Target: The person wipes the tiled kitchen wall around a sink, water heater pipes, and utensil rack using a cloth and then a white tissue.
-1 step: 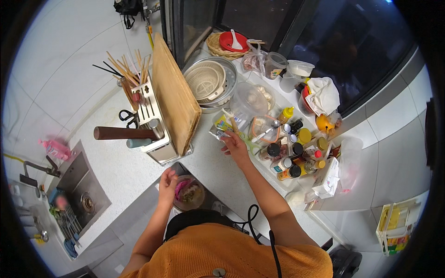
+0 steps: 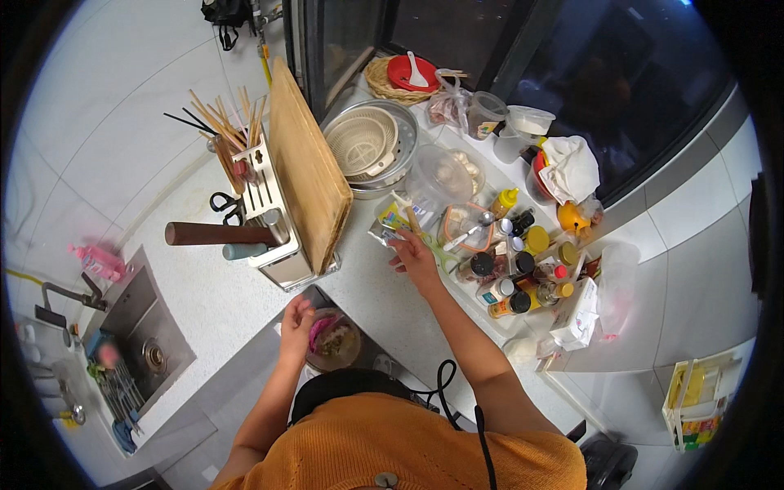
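My right hand (image 2: 415, 260) reaches over the counter, its bent fingers at the lower edge of a silver, yellow and green plastic packet (image 2: 394, 217). The fingers seem to pinch that edge, and the grip is partly hidden. A wooden handle (image 2: 413, 220) and something pale green (image 2: 442, 255) lie right beside the packet. By the counter's front edge, my left hand (image 2: 296, 323) is held with curled fingers, and whatever may be in them is too small to make out. Just right of it, lower down, is a round bin (image 2: 335, 359) with a pink bag and scraps inside.
A knife block (image 2: 286, 265) and upright wooden cutting board (image 2: 306, 163) stand left of centre. Behind are a colander (image 2: 363, 147) and metal basin. Several seasoning jars (image 2: 523, 261) crowd the right, near a clear plastic tub (image 2: 439, 174). A sink (image 2: 147, 343) lies far left.
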Available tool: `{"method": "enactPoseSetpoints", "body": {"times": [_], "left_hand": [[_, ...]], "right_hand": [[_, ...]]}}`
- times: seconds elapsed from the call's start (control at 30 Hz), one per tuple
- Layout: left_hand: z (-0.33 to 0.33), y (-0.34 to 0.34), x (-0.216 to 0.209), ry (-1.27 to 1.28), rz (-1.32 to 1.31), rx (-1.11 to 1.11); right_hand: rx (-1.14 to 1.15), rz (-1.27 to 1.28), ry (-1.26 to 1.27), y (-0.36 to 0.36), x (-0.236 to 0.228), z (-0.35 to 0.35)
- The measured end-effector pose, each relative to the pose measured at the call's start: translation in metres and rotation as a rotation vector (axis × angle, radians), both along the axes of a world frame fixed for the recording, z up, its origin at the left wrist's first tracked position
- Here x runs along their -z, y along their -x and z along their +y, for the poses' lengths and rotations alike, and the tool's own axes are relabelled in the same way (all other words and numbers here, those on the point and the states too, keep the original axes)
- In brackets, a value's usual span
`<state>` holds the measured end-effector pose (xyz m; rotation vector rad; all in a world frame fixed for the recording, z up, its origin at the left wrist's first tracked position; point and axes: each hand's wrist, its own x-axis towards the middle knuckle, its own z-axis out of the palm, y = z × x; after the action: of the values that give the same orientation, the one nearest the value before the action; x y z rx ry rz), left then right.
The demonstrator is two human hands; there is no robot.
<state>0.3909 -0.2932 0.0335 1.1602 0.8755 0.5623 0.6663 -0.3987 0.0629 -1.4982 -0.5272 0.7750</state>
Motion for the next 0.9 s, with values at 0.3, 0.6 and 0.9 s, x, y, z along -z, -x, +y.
{"method": "enactPoseSetpoints", "body": {"times": [0.3, 0.6, 0.9], "left_hand": [[-0.010, 0.007, 0.009, 0.005, 0.044, -0.009], [-0.012, 0.021, 0.011, 0.037, 0.102, -0.021], [-0.020, 0.007, 0.009, 0.032, 0.057, 0.034]], "right_hand": [[0.180, -0.021, -0.003, -0.018, -0.014, 0.004], [0.467, 0.390, -0.013, -0.114, -0.014, -0.003], [0.530, 0.512, -0.063, -0.148, -0.012, 0.001]]}}
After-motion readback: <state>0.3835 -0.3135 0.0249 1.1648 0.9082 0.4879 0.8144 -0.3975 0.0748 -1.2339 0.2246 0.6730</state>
